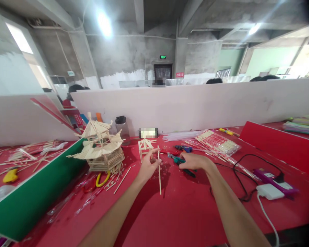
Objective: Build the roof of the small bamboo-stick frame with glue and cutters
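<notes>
Bright red was shown by the tabletop [180, 219], and pale straw yellow by the thin stick [159, 178] and the pavilion model [100, 151]. Teal and black were combined on the pliers [178, 160]. The packaged bundle [218, 142] was patterned in red over cream. The left divider [41, 192] was coloured green, the power strip [285, 185] purple, the adapter [270, 191] white.

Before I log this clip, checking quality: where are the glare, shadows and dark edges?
Head view: the left ceiling light flares white; head view: shadow falls beside the wooden stick in the left hand; head view: the right edge is dark.
</notes>
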The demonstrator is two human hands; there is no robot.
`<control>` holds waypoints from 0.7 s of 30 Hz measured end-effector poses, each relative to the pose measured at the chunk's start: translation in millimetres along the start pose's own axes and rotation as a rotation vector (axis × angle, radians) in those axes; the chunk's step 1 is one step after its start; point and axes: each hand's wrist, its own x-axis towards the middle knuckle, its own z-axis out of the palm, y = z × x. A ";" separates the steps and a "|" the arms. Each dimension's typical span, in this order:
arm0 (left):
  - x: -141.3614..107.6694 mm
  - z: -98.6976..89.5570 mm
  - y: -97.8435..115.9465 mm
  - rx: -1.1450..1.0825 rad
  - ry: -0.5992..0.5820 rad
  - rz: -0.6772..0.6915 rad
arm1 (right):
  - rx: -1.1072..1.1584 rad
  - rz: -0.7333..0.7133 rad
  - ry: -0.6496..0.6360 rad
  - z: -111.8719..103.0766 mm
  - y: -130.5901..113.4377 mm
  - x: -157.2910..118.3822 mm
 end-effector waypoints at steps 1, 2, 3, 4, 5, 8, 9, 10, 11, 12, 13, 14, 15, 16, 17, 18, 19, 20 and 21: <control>-0.1 -0.6 0.4 0.010 -0.002 0.003 | 0.022 -0.031 -0.008 -5.7 2.5 -2.8; -0.1 -1.2 0.6 0.016 -0.007 0.002 | 0.040 -0.068 -0.022 -10.8 4.6 -5.2; -0.1 -1.9 0.7 0.020 -0.014 0.002 | 0.054 -0.108 -0.037 -14.9 6.4 -6.9; -0.1 -2.6 0.5 0.021 -0.019 0.004 | 0.066 -0.149 -0.049 -17.6 7.7 -7.6; 0.0 -3.2 0.4 0.021 -0.024 0.011 | 0.079 -0.190 -0.057 -18.7 8.8 -7.1; 0.1 -4.9 -0.2 0.008 -0.039 0.022 | 0.148 -0.316 -0.069 -12.7 11.4 0.1; 0.1 -5.4 -0.3 -0.002 -0.044 0.019 | 0.182 -0.354 -0.074 -8.5 12.0 3.5; 0.2 -5.7 -0.3 -0.015 -0.051 0.013 | 0.219 -0.385 -0.078 -4.0 12.5 6.7; 0.2 -6.0 -0.3 -0.026 -0.056 0.009 | 0.258 -0.413 -0.079 0.4 12.7 9.5; 0.2 -6.2 0.0 -0.035 -0.058 0.007 | 0.296 -0.436 -0.074 4.3 12.7 11.7; 0.1 -6.4 0.3 -0.043 -0.060 0.008 | 0.331 -0.455 -0.065 7.4 12.5 13.1; -0.1 -6.5 0.9 -0.049 -0.064 0.009 | 0.360 -0.470 -0.053 9.6 12.2 14.0; -0.4 -6.6 1.7 -0.053 -0.070 0.009 | 0.380 -0.478 -0.040 11.1 12.0 14.4; -0.8 -6.5 2.6 -0.054 -0.076 0.010 | 0.394 -0.483 -0.029 12.1 12.1 14.6; -1.4 -6.3 3.7 -0.050 -0.081 0.013 | 0.402 -0.488 -0.022 12.7 12.5 14.6; -2.0 -6.0 4.9 -0.043 -0.088 0.014 | 0.411 -0.493 -0.016 13.3 13.4 14.7; -2.6 -5.6 6.0 -0.034 -0.096 0.014 | 0.419 -0.499 -0.013 13.8 14.5 14.8; -3.2 -5.2 6.9 -0.023 -0.103 0.012 | 0.426 -0.501 -0.010 14.4 15.9 15.0; -3.6 -4.8 7.5 -0.014 -0.112 0.008 | 0.430 -0.499 -0.005 15.0 17.2 15.0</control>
